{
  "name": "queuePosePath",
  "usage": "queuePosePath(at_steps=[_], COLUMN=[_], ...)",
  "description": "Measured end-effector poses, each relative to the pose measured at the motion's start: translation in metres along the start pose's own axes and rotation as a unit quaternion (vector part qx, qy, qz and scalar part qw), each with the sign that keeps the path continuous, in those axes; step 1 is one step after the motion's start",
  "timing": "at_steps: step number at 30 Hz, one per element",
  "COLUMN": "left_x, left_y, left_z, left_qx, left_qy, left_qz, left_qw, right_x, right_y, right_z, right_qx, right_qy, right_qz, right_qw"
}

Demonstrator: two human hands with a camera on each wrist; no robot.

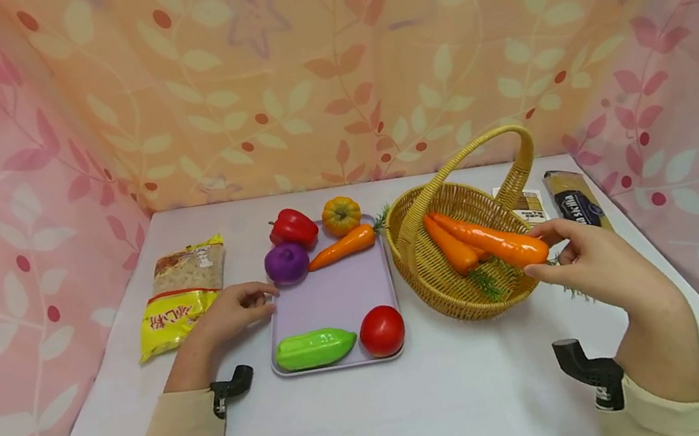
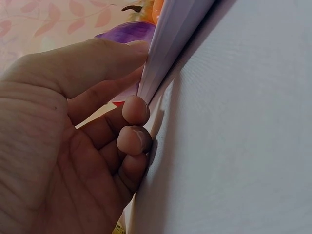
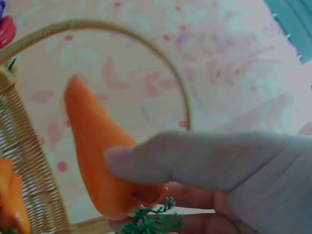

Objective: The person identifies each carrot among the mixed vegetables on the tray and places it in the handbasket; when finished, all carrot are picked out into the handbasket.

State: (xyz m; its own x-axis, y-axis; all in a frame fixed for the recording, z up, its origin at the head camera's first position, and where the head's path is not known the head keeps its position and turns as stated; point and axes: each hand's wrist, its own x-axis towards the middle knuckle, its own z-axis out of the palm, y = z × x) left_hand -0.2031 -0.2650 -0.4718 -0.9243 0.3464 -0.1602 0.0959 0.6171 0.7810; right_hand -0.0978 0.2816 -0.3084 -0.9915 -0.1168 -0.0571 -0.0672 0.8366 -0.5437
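Observation:
My right hand (image 1: 593, 261) pinches an orange toy carrot (image 1: 495, 238) by its thick end, thumb on one side, green leaves (image 3: 151, 222) hanging below. The carrot overlaps the wicker basket (image 1: 428, 289) in the head view. Inside that basket lies another carrot (image 1: 452, 248) with green tops. At the left edge of a pale purple tray (image 1: 334, 299), my left hand (image 1: 231, 315) grips the rim with thumb and curled fingers. On the tray are a purple onion (image 1: 287, 263), a red bell pepper (image 1: 293, 229), a small pumpkin (image 1: 341, 215), a carrot (image 1: 343, 247), a green cucumber-like vegetable (image 1: 315, 349) and a tomato (image 1: 382, 330).
A yellow food bag (image 1: 182, 299) lies left of the tray. Behind the basket's right side are a pale printed packet (image 1: 531, 204) and a dark-labelled pasta packet (image 1: 573, 199). The basket's tall handle (image 1: 468, 147) arches over it. Patterned cloth surrounds the white table (image 1: 445, 407).

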Motion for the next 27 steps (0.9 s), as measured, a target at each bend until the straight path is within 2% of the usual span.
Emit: queuePosePath(at_steps=[3, 7, 13, 20, 24, 27], left_x=[0.000, 0.000, -0.001, 0.000, 0.000, -0.001], left_y=[0.001, 0.002, 0.001, 0.001, 0.001, 0.001], left_z=[0.000, 0.000, 0.001, 0.002, 0.002, 0.001], left_qx=[-0.001, -0.001, -0.003, 0.000, -0.002, -0.003], left_qy=[0.002, 0.002, 0.004, 0.008, 0.009, 0.009], left_qz=[0.002, 0.006, 0.006, 0.007, 0.005, 0.008], left_qw=[1.0000, 1.0000, 1.0000, 0.9999, 0.9999, 0.9999], right_x=[0.020, 0.044, 0.069, 0.088, 0.096, 0.098], right_y=[0.011, 0.023, 0.029, 0.030, 0.030, 0.030], right_z=[0.006, 0.016, 0.037, 0.052, 0.055, 0.059], right_qx=[-0.004, -0.009, -0.034, -0.066, -0.057, -0.051], right_qy=[0.005, 0.009, 0.018, 0.027, 0.017, -0.009], right_qz=[0.044, 0.078, 0.074, 0.080, 0.082, 0.085], right_qw=[0.9990, 0.9969, 0.9965, 0.9942, 0.9949, 0.9950])
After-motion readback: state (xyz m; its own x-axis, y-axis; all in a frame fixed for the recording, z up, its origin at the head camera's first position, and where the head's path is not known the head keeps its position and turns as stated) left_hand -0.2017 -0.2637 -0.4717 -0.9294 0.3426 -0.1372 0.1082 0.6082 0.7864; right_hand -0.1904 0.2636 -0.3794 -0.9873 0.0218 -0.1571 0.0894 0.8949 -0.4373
